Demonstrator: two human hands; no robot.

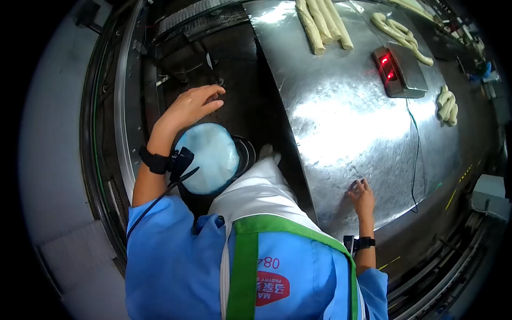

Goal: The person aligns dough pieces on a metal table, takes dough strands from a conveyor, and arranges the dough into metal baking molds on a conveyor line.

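My left hand hangs in the air over the dark floor area, above a round stool seat with a light-blue cover. Its fingers are loosely bent, the thumb stands apart, and nothing is in it. On the right, my right hand rests its fingertips on the shiny steel table, with the fingers slightly apart and nothing visible in them. Farther up the table stands a scale with a red lit display. Several thick dough rolls lie side by side at the top.
A long dough strand lies looped behind the scale. Another folded dough piece sits near the far right edge. A thin dark cable runs from the scale across the tabletop. At the left is a metal rail.
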